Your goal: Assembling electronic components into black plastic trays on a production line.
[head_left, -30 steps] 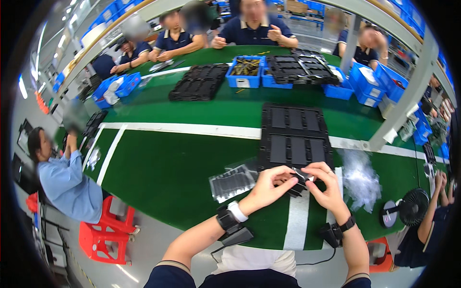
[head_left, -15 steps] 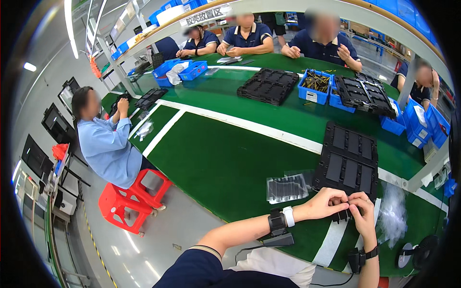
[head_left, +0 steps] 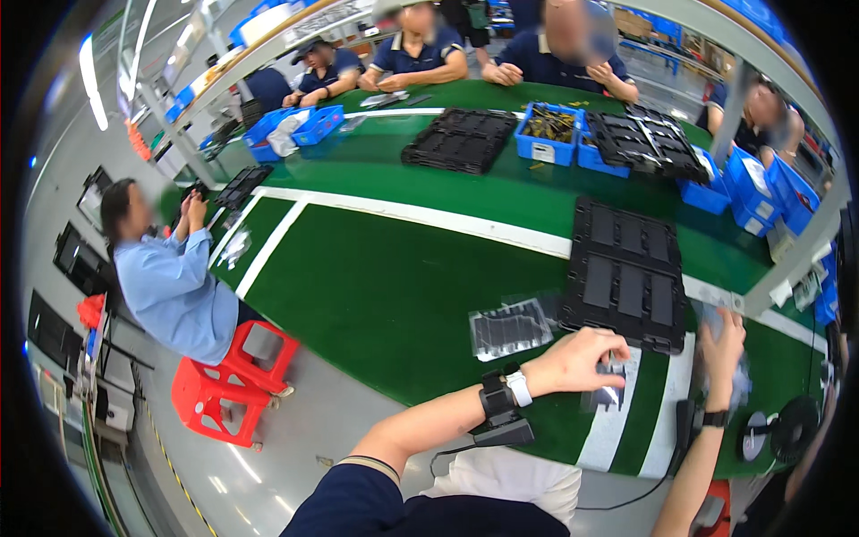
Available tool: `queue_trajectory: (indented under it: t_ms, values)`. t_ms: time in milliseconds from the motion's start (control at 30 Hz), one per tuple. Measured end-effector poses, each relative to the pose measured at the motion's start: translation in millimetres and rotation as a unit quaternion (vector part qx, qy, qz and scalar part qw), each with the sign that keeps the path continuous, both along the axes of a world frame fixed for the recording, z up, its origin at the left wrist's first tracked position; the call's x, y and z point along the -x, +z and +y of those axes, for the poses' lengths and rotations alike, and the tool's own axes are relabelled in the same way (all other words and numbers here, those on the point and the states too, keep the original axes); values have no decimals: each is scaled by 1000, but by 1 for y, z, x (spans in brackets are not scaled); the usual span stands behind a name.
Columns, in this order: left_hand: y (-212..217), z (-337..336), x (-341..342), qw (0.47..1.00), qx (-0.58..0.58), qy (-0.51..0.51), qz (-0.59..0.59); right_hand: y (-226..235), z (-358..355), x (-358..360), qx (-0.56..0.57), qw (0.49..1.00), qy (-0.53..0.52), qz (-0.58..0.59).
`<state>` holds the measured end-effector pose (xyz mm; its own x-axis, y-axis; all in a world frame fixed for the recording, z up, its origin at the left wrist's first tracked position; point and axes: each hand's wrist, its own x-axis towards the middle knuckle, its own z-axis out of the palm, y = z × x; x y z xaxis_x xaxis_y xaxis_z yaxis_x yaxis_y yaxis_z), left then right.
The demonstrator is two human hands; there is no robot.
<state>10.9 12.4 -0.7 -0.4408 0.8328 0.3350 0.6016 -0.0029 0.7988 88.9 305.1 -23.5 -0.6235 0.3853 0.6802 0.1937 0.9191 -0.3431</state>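
Half a second ago both hands met over 1 small part at the counter's near edge, just below the black tray. Now they have parted. The left hand (head_left: 580,358) stays low on the counter (head_left: 385,277), fingers curled down over a small clear bag (head_left: 607,394) that lies flat on the white stripe, pressing it rather than lifting it. The right hand (head_left: 723,333) has gone up and to the right, fingers raised and closed on a crinkled clear film (head_left: 738,380) that hangs beside the wrist — the grip itself is too blurred to read exactly. The view has also swung, so the tray now sits higher and nearer the middle.

The bag is small, see-through and glossy, with a dark part showing dimly inside; its details cannot be made out. It sits just in front of the tray (head_left: 626,273), touching or nearly touching its near edge.

The tray is black, with rows of rectangular pockets. Left of it lies a second clear bag (head_left: 512,328), flat, holding a row of dark strips. The left wrist wears a black band with a small box. Across the counter sit blue bins (head_left: 549,134) and more black trays (head_left: 461,139), with people in dark blue shirts behind them — and at the left end a person in light blue sits on a red stool (head_left: 234,376).
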Motion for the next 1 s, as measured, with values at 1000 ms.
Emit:
queue_trajectory:
  t_ms: [1000]
  values:
    - [-8,-8,14,912,-159,147,-348,39,-119,36,175,923,341,-14]
